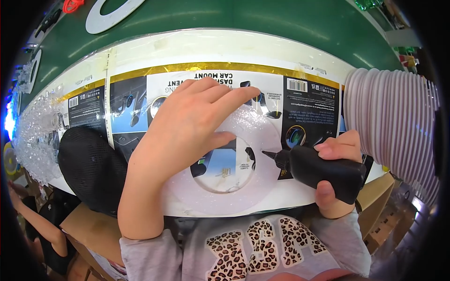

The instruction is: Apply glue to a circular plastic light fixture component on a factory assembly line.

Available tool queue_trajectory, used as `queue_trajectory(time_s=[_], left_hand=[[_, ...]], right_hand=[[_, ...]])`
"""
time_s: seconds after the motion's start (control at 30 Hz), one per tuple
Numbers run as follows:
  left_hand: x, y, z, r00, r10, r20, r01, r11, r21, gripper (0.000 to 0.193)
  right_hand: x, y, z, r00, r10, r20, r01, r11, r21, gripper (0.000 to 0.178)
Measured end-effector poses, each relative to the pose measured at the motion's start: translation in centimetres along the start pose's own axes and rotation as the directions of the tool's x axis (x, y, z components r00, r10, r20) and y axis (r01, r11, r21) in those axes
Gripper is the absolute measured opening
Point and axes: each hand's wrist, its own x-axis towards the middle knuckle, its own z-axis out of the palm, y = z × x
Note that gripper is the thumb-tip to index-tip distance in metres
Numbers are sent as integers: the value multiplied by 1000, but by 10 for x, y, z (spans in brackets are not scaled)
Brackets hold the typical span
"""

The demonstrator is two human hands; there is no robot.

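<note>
A flat, pale, glittery ring [262,187] lies on the printed sheet in front of me. My left hand [192,117] is over its far left part, with the thumb near the inner edge and the index finger stretched beyond the far rim. Those fingers are apart; whether they press on the ring I cannot tell. In my right hand [340,164] is a black squeeze bottle [323,171], tipped on its side. Its pointed nozzle [272,154] aims left over the right part of the ring.
Under the ring is a printed cardboard sheet [309,107]. A tall stack of pale rings [389,126] stands at the right. At the left are a black mesh-covered object [91,164] and a heap of clear, shiny pieces [40,136]. A white ring [101,23] lies on the green table [262,23]. Another person's arm [42,222] shows lower left.
</note>
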Motion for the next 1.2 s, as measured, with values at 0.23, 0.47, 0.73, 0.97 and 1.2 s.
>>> queue_trajectory(time_s=[0.23, 0.47, 0.73, 0.97, 1.2], left_hand=[[-1, 0, 0, 1000, -4, -8, 4, 1000, 8, 65], [-1, -1, 1, 1000, -1, -12, 1, 1000, 1, 64], [1, 1, -1, 1000, 15, -22, -14, 1000, 16, 64], [-2, -2, 1, 1000, 3, -5, -3, 1000, -5, 63], [0, 0, 0, 1000, -23, -6, 23, 1000, 9, 63]], right_hand=[[-1, 0, 2, 1000, 23, -9, -23, 1000, -3, 41], [1, 2, 3, 1000, 2, -12, -2, 1000, -21, 41], [-9, -8, -3, 986, 138, -93, -140, 990, -7, 45], [-6, 0, 0, 966, 149, -213, -138, 988, 66, 46], [1, 6, -3, 981, 111, -157, -117, 993, -28, 39]])
